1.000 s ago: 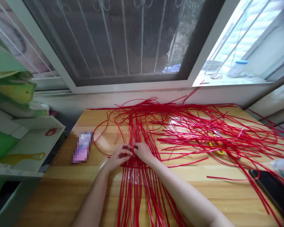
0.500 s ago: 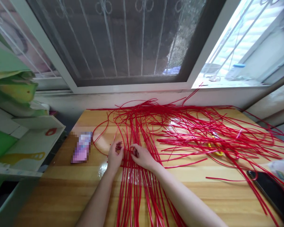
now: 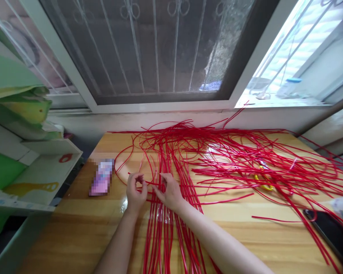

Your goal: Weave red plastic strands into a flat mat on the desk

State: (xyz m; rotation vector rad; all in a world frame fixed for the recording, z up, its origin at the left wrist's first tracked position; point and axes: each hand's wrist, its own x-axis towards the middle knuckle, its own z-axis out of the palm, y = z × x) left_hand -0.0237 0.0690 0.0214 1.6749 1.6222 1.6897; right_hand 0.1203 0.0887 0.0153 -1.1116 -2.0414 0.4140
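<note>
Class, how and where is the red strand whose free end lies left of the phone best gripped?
Probably pinch the red strand near its free left end, coming from the left: that thin end lies on bare table, while its right part runs toward the phone.

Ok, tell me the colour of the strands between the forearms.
Red; the strands show best in the head view.

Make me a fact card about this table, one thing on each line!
Table: light wood, by a barred window
Red strands: many, long and thin, some tangled
Clear film: across the strands, nearer than the hands
Left hand: at the strands' left edge, grip unclear
Right hand: over the strands, thumb and fingers apart
Yellow handle: partly hidden among strands, right side
Black phone: right edge of the picture
</note>
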